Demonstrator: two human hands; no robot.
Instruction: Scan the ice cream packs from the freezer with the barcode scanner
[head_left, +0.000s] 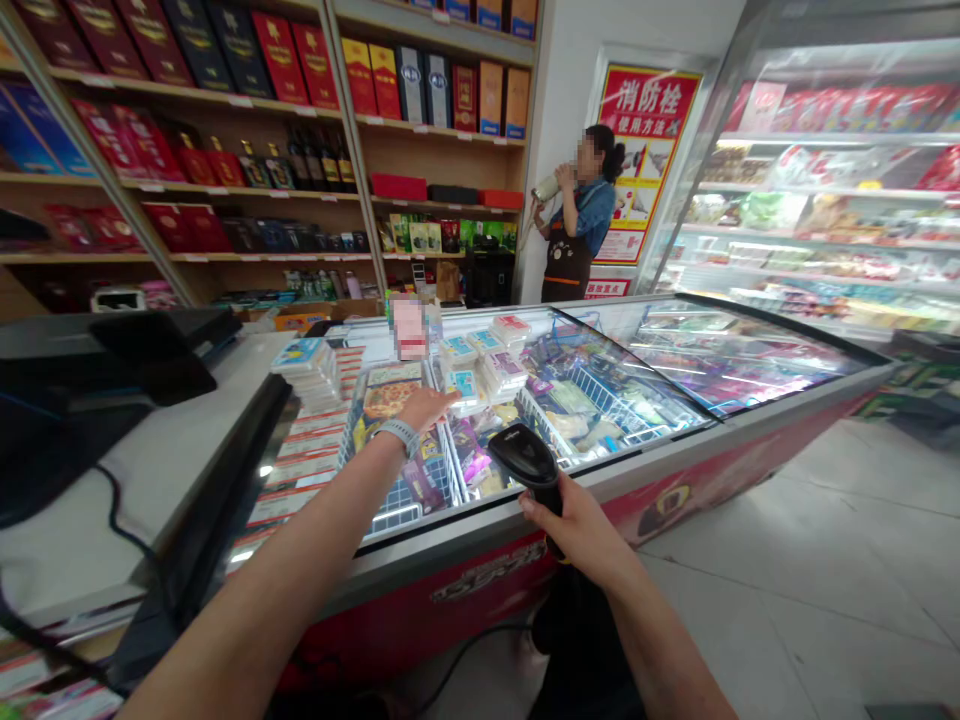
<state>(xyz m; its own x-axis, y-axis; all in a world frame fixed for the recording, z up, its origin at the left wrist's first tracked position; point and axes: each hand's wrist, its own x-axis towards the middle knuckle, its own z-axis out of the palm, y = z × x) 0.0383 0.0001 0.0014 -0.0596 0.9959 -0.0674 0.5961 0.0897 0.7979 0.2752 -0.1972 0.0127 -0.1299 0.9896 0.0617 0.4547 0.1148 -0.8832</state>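
Scanner [523,458] clamped by its handle in the right hand [581,525], fingers wrapped around it, held above the front rim of a chest freezer [450,540]. Left hand [424,408] stretched out over the freezer to a white pack [465,384] with a blue label, index finger extended, impossible to tell whether closed on it, with a stack of similar packs [504,372] just beside and wire baskets [450,465] of bagged food nearby. Farther out, a person in a dark apron [566,262] before a red poster [645,92], and shelves [442,130] of boxes and bottles.
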